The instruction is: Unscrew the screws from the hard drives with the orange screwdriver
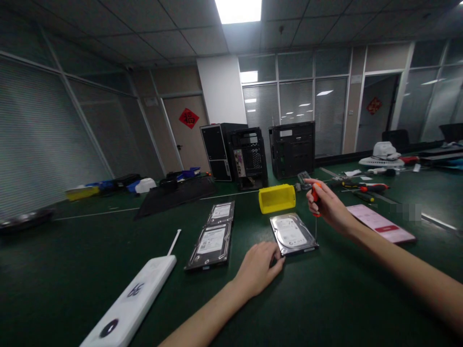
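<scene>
A silver hard drive (291, 233) lies flat on the green table in front of me, label side up. My left hand (258, 267) rests on the table with curled fingers and thumb gripping the drive's near left corner. In my right hand (327, 205) is a screwdriver (316, 198) with an orange and black handle, held upright. Its thin shaft points down to the drive's right edge, close to the near corner; whether the tip sits in a screw is too small to tell. Left of my hands, a hard drive (211, 245) and another hard drive (220, 212) lie end to end.
A yellow bin (277, 198) stands behind the drive. A white device (133, 301) lies at the front left, a pink-screened phone or tablet (381, 223) at right. Screwdrivers (369, 188) lie farther right. Computer cases (292, 149) stand at the back; a black panel (175, 193) lies left.
</scene>
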`<action>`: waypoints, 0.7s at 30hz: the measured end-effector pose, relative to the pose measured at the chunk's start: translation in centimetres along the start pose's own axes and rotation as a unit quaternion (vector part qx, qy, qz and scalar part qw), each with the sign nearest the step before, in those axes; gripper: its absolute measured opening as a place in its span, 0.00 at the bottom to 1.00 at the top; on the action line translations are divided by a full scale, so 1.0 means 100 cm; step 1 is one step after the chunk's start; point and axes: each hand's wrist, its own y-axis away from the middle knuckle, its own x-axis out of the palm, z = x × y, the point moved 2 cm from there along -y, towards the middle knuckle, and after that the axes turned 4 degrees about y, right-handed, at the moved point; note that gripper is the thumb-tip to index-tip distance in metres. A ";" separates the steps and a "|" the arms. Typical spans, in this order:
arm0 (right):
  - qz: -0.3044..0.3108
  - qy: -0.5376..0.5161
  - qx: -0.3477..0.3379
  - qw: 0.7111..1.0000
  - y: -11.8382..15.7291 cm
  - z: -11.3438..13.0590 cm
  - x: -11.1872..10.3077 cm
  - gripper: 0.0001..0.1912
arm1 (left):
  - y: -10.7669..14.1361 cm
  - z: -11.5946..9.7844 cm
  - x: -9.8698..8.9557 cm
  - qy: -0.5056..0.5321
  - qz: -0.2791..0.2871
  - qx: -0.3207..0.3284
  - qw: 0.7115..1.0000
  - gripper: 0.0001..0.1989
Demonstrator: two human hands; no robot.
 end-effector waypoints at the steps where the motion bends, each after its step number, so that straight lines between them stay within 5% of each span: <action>1: 0.002 -0.009 0.003 1.000 0.000 0.001 0.000 0.14 | 0.000 0.000 0.000 -0.001 0.000 0.001 1.000 0.05; 11: -0.021 0.022 -0.021 0.999 -0.001 0.006 0.005 0.07 | 0.000 0.002 -0.001 0.000 0.001 -0.006 1.000 0.05; 21: -0.005 -0.026 -0.014 1.000 0.002 0.007 0.008 0.14 | -0.001 0.001 -0.004 -0.001 0.006 -0.008 1.000 0.06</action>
